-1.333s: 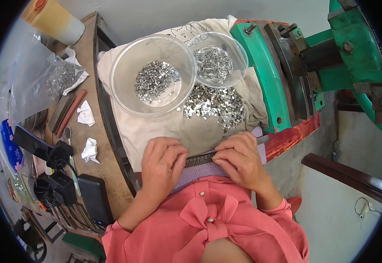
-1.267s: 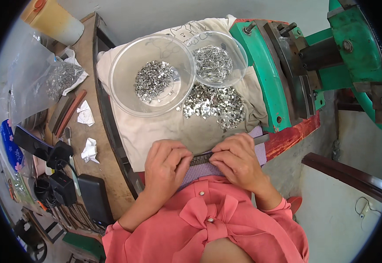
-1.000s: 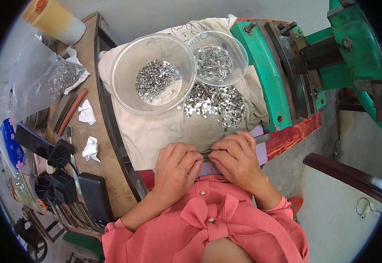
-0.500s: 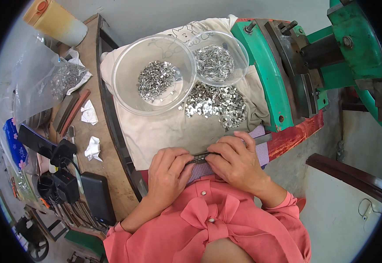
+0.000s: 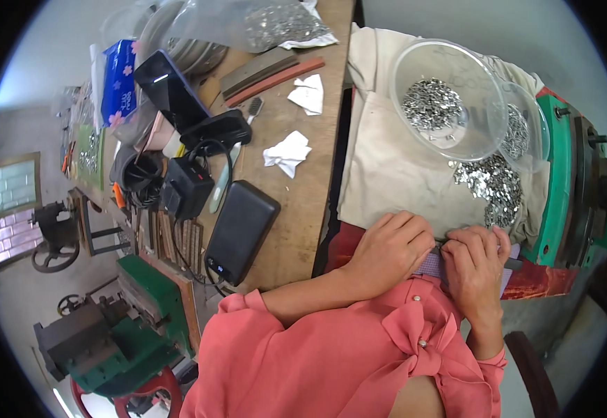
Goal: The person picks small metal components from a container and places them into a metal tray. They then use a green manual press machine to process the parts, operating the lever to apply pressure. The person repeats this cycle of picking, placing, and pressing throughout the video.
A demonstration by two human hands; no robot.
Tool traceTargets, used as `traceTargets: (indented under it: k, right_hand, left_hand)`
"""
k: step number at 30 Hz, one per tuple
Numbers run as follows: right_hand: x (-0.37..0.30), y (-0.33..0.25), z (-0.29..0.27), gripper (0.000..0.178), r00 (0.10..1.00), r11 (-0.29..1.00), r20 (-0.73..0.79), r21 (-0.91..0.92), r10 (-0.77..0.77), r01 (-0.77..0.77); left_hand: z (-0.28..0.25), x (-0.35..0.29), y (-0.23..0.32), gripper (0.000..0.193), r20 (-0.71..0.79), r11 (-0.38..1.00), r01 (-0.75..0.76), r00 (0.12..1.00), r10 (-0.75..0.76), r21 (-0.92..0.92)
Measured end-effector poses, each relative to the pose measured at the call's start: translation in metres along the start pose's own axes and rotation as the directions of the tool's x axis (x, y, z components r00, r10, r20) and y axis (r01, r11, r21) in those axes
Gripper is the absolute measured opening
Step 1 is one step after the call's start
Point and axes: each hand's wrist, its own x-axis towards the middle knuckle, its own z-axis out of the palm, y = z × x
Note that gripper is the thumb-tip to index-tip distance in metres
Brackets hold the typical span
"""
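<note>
Both my hands are closed at a narrow dark metal bar (image 5: 514, 264), held crosswise just in front of my body. My left hand (image 5: 395, 245) has its fingers curled down over the bar's left part, which they mostly hide. My right hand (image 5: 475, 268) grips further along, and the bar's plain end sticks out past it. Under the bar lies a purple checked cloth (image 5: 429, 265). Beyond my hands, a loose pile of small shiny metal pieces (image 5: 493, 184) rests on a beige cloth (image 5: 380, 167).
A large clear tub (image 5: 486, 104) holds small metal parts; a smaller clear tub (image 5: 543, 129) partly behind it holds more. Green machinery (image 5: 556, 174) stands at the right. On the left wooden bench (image 5: 296, 230) are a black power bank (image 5: 243, 232), a phone (image 5: 171, 90) and crumpled tissues (image 5: 287, 153).
The view has swung left, so the hands, tubs and cloth appear further right and more of the bench shows. Both hands stay closed at the bar.
</note>
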Motion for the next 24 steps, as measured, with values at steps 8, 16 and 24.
traceTargets:
  k: [8,16,24]
  right_hand:
    - [-0.003,0.008,-0.008,0.016,0.999,0.998,-0.035,0.062,0.012,-0.01]
    - [-0.002,0.051,-0.02,0.014,0.981,0.954,-0.083,0.258,0.176,-0.149]
    - [0.007,0.055,-0.011,0.012,0.989,0.952,0.015,0.267,0.15,-0.149]
  left_hand:
    - [0.0,0.007,-0.002,0.019,0.031,0.996,0.033,0.999,-0.031,-0.085]
    - [-0.007,0.012,0.002,0.032,0.139,0.999,0.004,0.99,-0.009,0.033]
    - [-0.014,0.026,0.006,0.029,0.127,0.968,-0.189,0.977,0.169,0.168]
